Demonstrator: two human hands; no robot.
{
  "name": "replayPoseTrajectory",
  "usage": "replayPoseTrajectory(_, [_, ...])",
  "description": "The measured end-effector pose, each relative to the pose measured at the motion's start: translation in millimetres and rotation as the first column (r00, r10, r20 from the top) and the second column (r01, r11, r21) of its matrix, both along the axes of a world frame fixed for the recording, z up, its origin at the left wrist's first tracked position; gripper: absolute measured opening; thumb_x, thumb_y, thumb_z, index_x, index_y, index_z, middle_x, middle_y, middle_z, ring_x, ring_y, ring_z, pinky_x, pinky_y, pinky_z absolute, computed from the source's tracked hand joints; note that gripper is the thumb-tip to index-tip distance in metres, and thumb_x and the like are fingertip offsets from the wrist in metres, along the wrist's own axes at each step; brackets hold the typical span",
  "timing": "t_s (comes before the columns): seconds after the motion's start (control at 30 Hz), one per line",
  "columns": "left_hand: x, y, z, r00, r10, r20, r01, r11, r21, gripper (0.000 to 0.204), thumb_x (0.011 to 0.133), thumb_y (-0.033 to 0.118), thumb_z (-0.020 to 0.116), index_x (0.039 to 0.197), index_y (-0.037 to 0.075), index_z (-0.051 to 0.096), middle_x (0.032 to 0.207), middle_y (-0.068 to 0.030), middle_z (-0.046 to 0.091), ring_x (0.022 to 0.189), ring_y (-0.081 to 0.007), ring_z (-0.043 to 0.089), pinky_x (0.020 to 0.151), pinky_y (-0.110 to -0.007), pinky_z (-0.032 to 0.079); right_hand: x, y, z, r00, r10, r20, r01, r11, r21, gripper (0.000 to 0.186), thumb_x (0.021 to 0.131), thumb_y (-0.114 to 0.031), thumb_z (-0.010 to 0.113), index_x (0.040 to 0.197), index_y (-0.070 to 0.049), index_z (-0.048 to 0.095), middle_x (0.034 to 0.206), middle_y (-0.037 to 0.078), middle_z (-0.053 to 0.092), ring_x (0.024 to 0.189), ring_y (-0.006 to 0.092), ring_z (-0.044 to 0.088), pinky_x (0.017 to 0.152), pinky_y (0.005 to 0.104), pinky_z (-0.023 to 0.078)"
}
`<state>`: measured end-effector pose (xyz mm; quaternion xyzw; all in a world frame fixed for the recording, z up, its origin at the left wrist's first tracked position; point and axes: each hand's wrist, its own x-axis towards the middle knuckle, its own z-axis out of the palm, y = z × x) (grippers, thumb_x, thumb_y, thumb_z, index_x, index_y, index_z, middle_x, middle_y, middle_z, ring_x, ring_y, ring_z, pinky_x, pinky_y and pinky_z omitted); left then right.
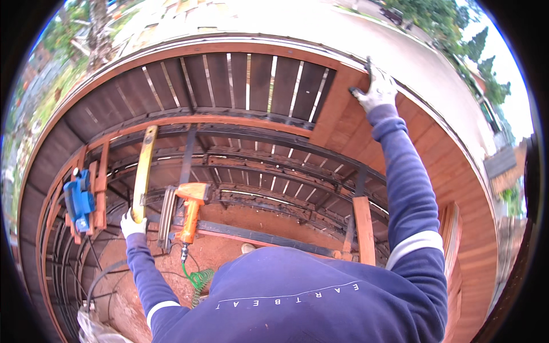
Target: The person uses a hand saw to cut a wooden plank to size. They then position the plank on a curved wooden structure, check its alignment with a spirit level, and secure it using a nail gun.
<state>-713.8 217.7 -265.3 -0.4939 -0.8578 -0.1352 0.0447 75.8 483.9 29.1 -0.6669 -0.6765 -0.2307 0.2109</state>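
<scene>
Outdoors, a yellow level (144, 171) lies over the open side of a partly boarded frame (246, 122).
In the head view, a blue power tool (79, 203) sits left of the level, an orange nail gun (191, 208) with a green coiled hose (199, 278) to its right. The left hand (133, 224) is closed on the level's near end; the right hand (380, 91), fingers spread, is at the reddish boards' (343, 97) outer edge. Reddish ground (257, 220) shows below, pale pavement (446, 86) and trees (434, 20) beyond.
</scene>
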Motion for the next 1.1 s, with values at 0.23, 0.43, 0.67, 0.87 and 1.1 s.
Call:
replayPoseTrajectory(0.23, [-8, 9, 23, 0.996, 0.052, -0.069, -0.068, 0.963, -0.26, 0.086, 0.075, 0.038, 0.086, 0.15, 0.023, 0.048, 0.145, -0.0192, 0.052, 0.129, -0.0423, 0.052, 0.109, -0.051, 0.045, -3, 0, 3, 0.985, -0.123, 0.119, 0.132, 0.988, -0.076, 0.104, 0.083, -0.055, 0.078, 0.163, -0.015, 0.024, 0.15, 0.01, 0.051, 0.143, 0.0283, 0.042, 0.122, 0.0465, 0.027])
replayPoseTrajectory(0.43, [136, 51, 151, 0.999, -0.053, -0.003, 0.047, 0.863, 0.504, 0.055, 0.09, 0.016, 0.076, 0.139, 0.002, 0.058, 0.134, -0.0184, 0.063, 0.119, -0.0318, 0.063, 0.104, -0.045, 0.051, -4, -3, 1, 0.966, -0.158, 0.206, 0.185, 0.976, -0.118, 0.089, 0.09, -0.058, 0.069, 0.162, -0.024, 0.029, 0.157, 0.002, 0.045, 0.147, 0.023, 0.037, 0.123, 0.0472, 0.023])
replayPoseTrajectory(0.67, [439, 189, 112, 0.305, -0.791, 0.531, 0.485, 0.609, 0.628, 0.057, 0.086, 0.011, 0.077, 0.139, -0.001, 0.058, 0.131, -0.0175, 0.067, 0.121, -0.0236, 0.065, 0.107, -0.036, 0.049, -3, -3, 3, 0.974, -0.076, 0.212, 0.101, 0.989, -0.111, 0.078, 0.092, -0.054, 0.068, 0.159, -0.028, 0.035, 0.153, 0.001, 0.045, 0.144, 0.0225, 0.039, 0.121, 0.0494, 0.023])
replayPoseTrajectory(0.87, [554, 290, 87, 0.446, -0.839, 0.313, 0.839, 0.513, 0.181, 0.065, 0.084, 0.035, 0.075, 0.144, 0.017, 0.056, 0.146, -0.0103, 0.058, 0.143, -0.0281, 0.045, 0.123, -0.045, 0.029, 7, -1, -1, 0.984, -0.026, 0.176, 0.041, 0.996, -0.084, 0.076, 0.09, -0.054, 0.07, 0.155, -0.028, 0.041, 0.151, 0.002, 0.049, 0.143, 0.0234, 0.039, 0.121, 0.0507, 0.024])
replayPoseTrajectory(1.1, [589, 339, 48, 0.356, -0.886, 0.297, 0.92, 0.388, 0.056, 0.058, 0.079, 0.041, 0.08, 0.13, 0.017, 0.068, 0.137, -0.0082, 0.065, 0.136, -0.0255, 0.052, 0.12, -0.046, 0.032, 8, -2, 0, 0.989, 0.021, 0.146, -0.005, 0.994, -0.112, 0.076, 0.09, -0.054, 0.07, 0.155, -0.026, 0.042, 0.153, 0.003, 0.048, 0.144, 0.0246, 0.039, 0.121, 0.051, 0.022])
